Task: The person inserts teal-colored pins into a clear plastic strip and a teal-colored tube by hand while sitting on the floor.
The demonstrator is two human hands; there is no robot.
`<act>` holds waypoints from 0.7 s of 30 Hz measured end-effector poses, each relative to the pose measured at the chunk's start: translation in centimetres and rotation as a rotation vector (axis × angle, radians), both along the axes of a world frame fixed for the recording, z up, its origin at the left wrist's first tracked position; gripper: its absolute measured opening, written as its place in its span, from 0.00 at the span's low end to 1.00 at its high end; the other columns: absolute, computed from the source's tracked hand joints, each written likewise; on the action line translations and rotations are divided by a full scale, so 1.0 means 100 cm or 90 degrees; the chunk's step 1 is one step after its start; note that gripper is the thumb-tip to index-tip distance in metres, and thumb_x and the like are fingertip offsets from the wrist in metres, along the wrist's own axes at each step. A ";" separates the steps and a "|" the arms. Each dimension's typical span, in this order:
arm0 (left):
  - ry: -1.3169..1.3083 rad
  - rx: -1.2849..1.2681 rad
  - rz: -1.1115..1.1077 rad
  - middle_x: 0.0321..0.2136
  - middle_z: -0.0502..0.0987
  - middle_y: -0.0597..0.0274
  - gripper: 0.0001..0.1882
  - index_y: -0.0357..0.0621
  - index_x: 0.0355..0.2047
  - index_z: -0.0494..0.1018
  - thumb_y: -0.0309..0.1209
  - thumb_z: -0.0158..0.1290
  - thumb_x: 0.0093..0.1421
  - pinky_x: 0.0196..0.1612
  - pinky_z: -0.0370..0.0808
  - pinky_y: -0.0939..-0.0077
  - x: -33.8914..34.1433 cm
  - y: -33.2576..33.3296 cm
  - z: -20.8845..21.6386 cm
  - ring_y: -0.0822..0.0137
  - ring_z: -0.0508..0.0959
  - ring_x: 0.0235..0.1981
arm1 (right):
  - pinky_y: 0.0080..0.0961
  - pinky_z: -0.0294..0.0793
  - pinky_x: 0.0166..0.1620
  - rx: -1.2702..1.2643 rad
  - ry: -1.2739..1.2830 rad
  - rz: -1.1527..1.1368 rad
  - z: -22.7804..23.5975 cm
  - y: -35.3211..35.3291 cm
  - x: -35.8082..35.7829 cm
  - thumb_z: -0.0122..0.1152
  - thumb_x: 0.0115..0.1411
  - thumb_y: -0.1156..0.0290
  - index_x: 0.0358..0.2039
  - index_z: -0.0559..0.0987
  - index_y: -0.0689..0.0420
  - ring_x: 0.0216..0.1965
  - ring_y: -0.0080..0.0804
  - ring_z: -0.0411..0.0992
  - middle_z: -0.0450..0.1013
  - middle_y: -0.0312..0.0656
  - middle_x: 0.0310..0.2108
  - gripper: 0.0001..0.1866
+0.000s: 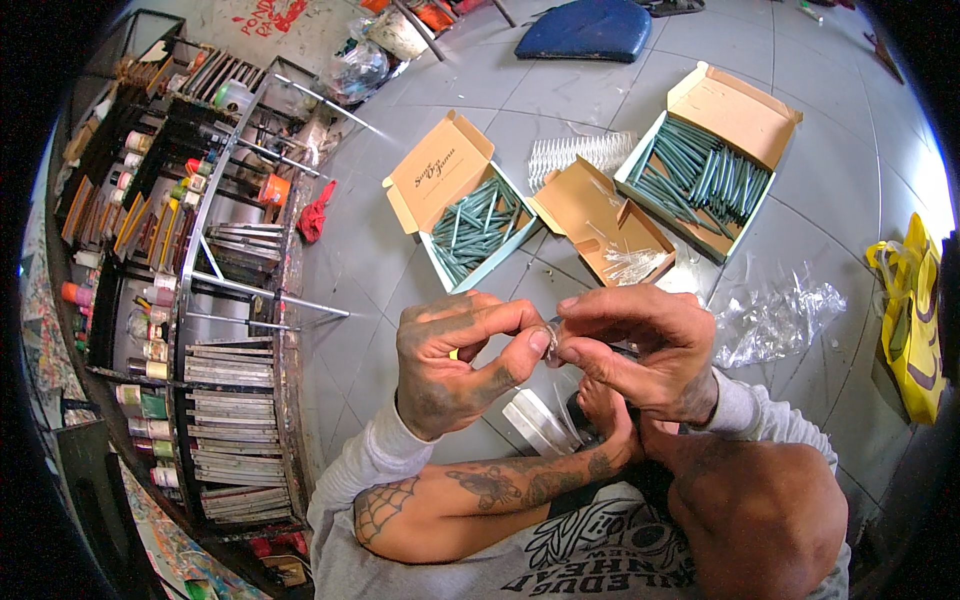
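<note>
Grey tiled floor [820, 160]; small translucent piece [553, 352] at the fingertips

Green rods [475, 230] are contained in two open boxes [475, 145] on the far side. The small translucent piece is pinched at the thumb and forefinger tips of the left hand [465, 358], directly between both hands; whether it is also gripped by the right hand [648, 345] cannot be told. Judged light, smooth, perhaps brittle; to be held gently by its edges

Counting two bare hands [450, 362], two pale-blue-sided cardboard boxes [735, 110], one plain brown cardboard box [572, 197], one rounded blue cushion [585, 30], one yellow plastic bag [914, 330] and one crumpled red cloth [315, 214]. Can't count the slim dark-green sticks [732, 182] or thin clear plastic pieces [636, 262], lol, way too many.
</note>
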State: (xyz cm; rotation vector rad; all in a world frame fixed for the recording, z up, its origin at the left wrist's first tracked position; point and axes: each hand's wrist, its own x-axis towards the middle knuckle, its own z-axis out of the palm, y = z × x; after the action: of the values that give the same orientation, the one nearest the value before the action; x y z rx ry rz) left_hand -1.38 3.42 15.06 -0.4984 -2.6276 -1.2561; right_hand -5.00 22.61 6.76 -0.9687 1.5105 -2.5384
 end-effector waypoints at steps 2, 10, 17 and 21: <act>-0.001 0.008 0.018 0.17 0.75 0.74 0.05 0.44 0.26 0.82 0.29 0.61 0.57 0.18 0.53 0.80 0.002 0.001 -0.002 0.81 0.60 0.16 | 0.24 0.82 0.40 0.023 0.037 -0.008 0.000 0.001 -0.001 0.66 0.59 0.80 0.44 0.81 0.66 0.37 0.30 0.82 0.82 0.46 0.35 0.12; -0.007 -0.028 0.009 0.15 0.73 0.74 0.04 0.44 0.25 0.82 0.28 0.62 0.56 0.19 0.53 0.79 0.001 0.000 0.001 0.80 0.59 0.16 | 0.25 0.82 0.43 -0.028 -0.099 0.075 0.002 0.001 0.004 0.65 0.60 0.82 0.44 0.81 0.68 0.38 0.30 0.81 0.81 0.47 0.37 0.11; -0.016 -0.024 0.019 0.17 0.75 0.70 0.03 0.41 0.26 0.82 0.26 0.62 0.56 0.22 0.59 0.80 0.004 0.005 0.007 0.79 0.64 0.18 | 0.26 0.81 0.45 -0.029 -0.100 0.090 0.001 0.002 0.004 0.64 0.61 0.83 0.45 0.80 0.69 0.40 0.30 0.81 0.81 0.48 0.38 0.12; -0.015 -0.035 -0.004 0.19 0.78 0.67 0.03 0.39 0.26 0.81 0.25 0.62 0.55 0.25 0.65 0.80 0.003 0.003 0.008 0.77 0.68 0.20 | 0.26 0.80 0.46 -0.052 -0.157 0.135 0.003 0.004 0.005 0.64 0.61 0.82 0.46 0.79 0.68 0.40 0.29 0.80 0.80 0.46 0.38 0.12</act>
State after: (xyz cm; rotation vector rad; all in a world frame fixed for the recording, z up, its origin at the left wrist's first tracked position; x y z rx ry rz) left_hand -1.10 3.75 15.81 -0.5040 -2.6888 -1.2012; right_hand -4.51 23.01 7.04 -0.7437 1.1820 -2.4748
